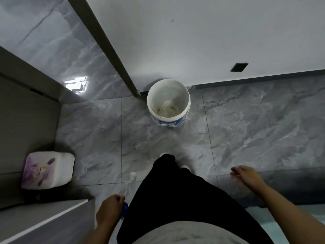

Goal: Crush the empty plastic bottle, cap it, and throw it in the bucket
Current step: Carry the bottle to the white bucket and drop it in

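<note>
Bottle (127, 186) first: clear plastic, with a white cap at its far end and a blue label near my grip, it sits low at the near left of my view, pointing away from me. My left hand (108, 211) is wrapped around its lower part, fingers closed over the label — a firm hold as far as I can see. My right hand (243, 173) is out to the right, well apart from the bottle, fingers loosely spread and holding nothing; it looks blurred. Farther off, on the grey marble-pattern floor (246, 124), stands the white bucket (187, 97) with a blue band, mouth open upward, close to the wall — something pale lies in its bottom. A cushion (48, 170) with a purple print rests at the left.
</note>
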